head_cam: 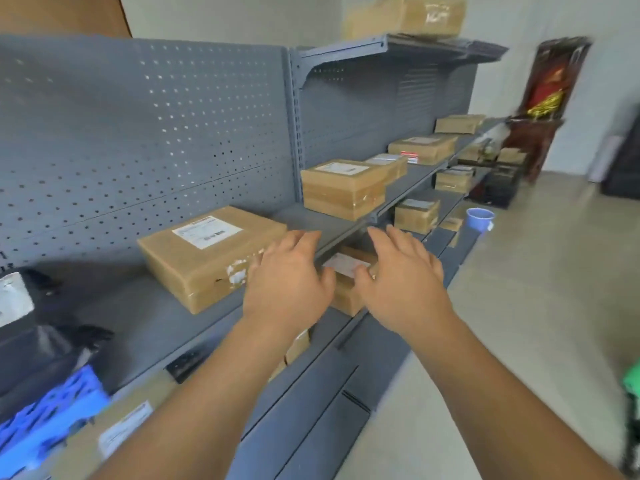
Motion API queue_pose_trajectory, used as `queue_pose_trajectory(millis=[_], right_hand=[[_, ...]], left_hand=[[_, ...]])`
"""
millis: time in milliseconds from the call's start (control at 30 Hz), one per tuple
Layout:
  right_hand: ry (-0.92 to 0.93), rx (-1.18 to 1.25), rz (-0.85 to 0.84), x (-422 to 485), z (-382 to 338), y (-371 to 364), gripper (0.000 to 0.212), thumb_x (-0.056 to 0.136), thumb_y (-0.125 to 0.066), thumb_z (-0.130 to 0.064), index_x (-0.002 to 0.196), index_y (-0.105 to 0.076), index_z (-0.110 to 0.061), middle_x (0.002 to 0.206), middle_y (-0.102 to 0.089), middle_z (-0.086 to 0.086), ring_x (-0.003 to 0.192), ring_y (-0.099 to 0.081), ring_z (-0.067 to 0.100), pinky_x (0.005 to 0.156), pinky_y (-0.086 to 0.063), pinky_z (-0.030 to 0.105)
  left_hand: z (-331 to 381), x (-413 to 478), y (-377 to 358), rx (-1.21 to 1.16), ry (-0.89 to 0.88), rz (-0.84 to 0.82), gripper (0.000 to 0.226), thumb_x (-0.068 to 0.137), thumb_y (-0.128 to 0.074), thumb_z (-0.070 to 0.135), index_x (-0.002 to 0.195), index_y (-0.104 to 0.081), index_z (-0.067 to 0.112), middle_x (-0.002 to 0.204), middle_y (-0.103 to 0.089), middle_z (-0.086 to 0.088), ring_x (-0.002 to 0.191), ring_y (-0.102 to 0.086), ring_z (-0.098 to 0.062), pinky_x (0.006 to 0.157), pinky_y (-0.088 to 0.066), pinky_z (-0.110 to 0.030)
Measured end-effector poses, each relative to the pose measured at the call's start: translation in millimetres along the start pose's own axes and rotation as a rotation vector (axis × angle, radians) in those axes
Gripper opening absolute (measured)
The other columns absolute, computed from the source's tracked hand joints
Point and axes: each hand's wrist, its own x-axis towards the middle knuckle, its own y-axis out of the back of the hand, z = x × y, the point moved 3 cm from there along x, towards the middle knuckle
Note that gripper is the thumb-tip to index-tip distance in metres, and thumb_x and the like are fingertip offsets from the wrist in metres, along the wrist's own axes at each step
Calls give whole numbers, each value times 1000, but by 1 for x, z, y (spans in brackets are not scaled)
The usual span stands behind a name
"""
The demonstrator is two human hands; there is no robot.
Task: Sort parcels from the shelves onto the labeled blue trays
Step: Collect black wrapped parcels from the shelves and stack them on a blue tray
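Note:
A grey metal shelf unit (138, 317) runs from the lower left to the far right. On its middle shelf lies a flat brown parcel (207, 254) with a white label. My left hand (287, 282) hovers at that parcel's right end, fingers spread, holding nothing. My right hand (401, 282) is beside it, also spread and empty. Between and below both hands, on the lower shelf, sits a smaller brown parcel (348, 271) with a white label, partly hidden by my hands. No blue tray is clearly visible.
More brown parcels stand further along: one (344, 188) on the middle shelf, another (420, 148) beyond it, one (415, 214) lower down. A black bag (38, 348) and a blue patterned item (48, 417) lie at the left. A blue cup (479, 220) stands by the shelf.

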Motion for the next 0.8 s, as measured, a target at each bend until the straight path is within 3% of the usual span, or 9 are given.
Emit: queue_pose_trajectory(millis=[300, 533, 800], right_hand=[[-344, -107, 34, 9, 170, 27, 60, 102, -30, -55, 157, -21, -34, 167, -19, -6, 154, -11, 24, 122, -14, 55], [-558, -131, 0, 46, 254, 21, 61, 102, -25, -58, 158, -16, -37, 169, -11, -7, 156, -4, 25, 122, -6, 55], [-751, -213, 49, 134, 330, 10, 66, 99, -28, -63, 158, -14, -38, 168, -13, -5, 155, -6, 28, 121, -9, 59]], left_hand=[[133, 58, -124, -95, -212, -164, 62, 98, -45, 54, 153, -38, 27, 159, -40, 4, 145, -37, -21, 113, -37, -48], [198, 115, -202, -154, -344, -265, 61, 99, -43, 55, 152, -38, 27, 158, -42, 3, 144, -39, -23, 112, -39, -50], [250, 220, -289, -197, -492, -348, 61, 101, -40, 55, 154, -35, 27, 160, -38, 3, 146, -35, -22, 113, -36, -48]])
